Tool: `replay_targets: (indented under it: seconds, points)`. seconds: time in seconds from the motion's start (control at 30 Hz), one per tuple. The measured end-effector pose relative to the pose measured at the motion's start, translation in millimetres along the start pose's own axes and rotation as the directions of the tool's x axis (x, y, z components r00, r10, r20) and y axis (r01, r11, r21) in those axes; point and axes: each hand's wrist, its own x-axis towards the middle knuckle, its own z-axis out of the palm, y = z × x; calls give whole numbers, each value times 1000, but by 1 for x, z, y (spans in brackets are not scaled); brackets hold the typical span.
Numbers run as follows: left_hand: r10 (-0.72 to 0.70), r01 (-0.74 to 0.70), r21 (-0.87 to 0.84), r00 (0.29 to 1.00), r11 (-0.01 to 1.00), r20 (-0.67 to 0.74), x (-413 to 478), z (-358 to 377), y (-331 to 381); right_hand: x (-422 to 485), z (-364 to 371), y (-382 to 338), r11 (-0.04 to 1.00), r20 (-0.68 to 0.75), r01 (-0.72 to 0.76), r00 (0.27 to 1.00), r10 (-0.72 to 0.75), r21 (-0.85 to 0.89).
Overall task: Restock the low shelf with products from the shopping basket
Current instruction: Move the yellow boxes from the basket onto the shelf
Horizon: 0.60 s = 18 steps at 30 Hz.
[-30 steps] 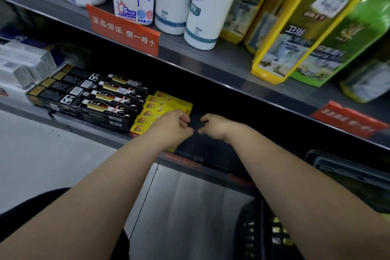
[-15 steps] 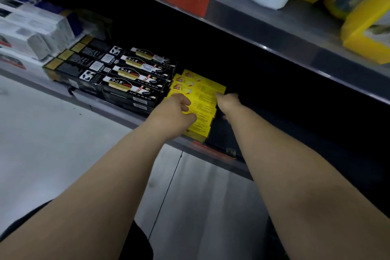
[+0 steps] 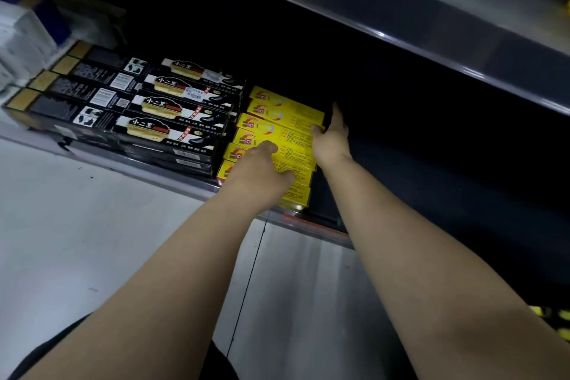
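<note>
Yellow boxes point(image 3: 277, 120) are stacked on the low shelf point(image 3: 308, 222), touching the black boxes point(image 3: 172, 120) on their left (those read 小二黑, yellow print's too small to read). Right hand point(image 3: 331, 139) has straight fingers point(image 3: 336, 114) flat against the stack's right end, holding nothing. Left hand point(image 3: 262, 173) lies curled on the near boxes, can't tell if it's gripping. An uneven shove could slide the front boxes off the lip

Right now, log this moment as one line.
left hand: on yellow boxes, low shelf | right hand: fingers straight against their right ends | black boxes: alongside, left
</note>
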Motion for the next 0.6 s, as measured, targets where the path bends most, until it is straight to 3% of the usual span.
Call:
replay_targets:
  seconds: [0.1,0.23,0.6]
  points:
    - [-13,14,47,1000,999,-13,2,-1,-1,3,-1,-5,953,107,168,984,-144,-254]
    - [2,2,145,1000,989,-26,3,-2,-3,18,-1,-7,886,271,247,951,-145,-392]
    - [-84,67,335,996,940,37,8,0,-11,28,-10,3,944,321,239,934,-158,-229]
